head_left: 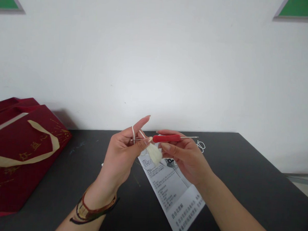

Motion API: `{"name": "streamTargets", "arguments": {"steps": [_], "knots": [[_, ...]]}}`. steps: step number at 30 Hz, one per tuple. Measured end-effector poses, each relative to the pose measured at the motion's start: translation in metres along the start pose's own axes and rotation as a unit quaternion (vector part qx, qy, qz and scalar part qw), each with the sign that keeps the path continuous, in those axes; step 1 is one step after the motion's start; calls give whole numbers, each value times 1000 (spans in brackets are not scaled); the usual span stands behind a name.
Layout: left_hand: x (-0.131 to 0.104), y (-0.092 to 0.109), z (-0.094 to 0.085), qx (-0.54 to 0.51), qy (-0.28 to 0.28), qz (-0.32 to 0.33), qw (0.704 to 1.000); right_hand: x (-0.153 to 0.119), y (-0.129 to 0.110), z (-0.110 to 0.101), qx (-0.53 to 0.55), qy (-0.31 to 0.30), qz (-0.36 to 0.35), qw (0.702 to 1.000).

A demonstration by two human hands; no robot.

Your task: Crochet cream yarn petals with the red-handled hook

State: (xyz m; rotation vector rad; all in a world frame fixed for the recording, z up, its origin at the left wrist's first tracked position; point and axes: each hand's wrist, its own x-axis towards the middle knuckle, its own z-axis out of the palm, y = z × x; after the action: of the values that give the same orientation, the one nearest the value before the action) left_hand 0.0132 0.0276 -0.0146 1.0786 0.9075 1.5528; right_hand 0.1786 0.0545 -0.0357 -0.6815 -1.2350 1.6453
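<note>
The hands partly hide a printed sheet (172,206), with a red bag (20,143) toward the desk's (244,168) left edge. Mid-desk, raised, the left hand (123,148) pinches cream yarn work (154,155); the right hand (185,158) grips a red-handled hook (166,138), long axis left-to-right, 1 tip toward the far right corner; loose yarn (201,145) lies beyond.

We see a red-handled metal hook (166,138) nearly level, a cream piece (155,155) hanging below its left half, white yarn (133,132) looped farther left.
</note>
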Motion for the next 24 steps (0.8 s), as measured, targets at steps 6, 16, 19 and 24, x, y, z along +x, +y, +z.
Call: {"name": "streamTargets", "arguments": {"steps": [6,16,19,24], "knots": [[1,1,1,-26,27,11,999,9,3,-21,-242,-79,14,967],[2,4,4,-63,87,29,994,41,48,-95,-579,-75,125,802],[4,3,3,-61,87,26,994,46,49,-113,-584,-42,122,802],[7,-2,0,-53,88,28,994,46,41,-125,-523,-20,86,848]]}}
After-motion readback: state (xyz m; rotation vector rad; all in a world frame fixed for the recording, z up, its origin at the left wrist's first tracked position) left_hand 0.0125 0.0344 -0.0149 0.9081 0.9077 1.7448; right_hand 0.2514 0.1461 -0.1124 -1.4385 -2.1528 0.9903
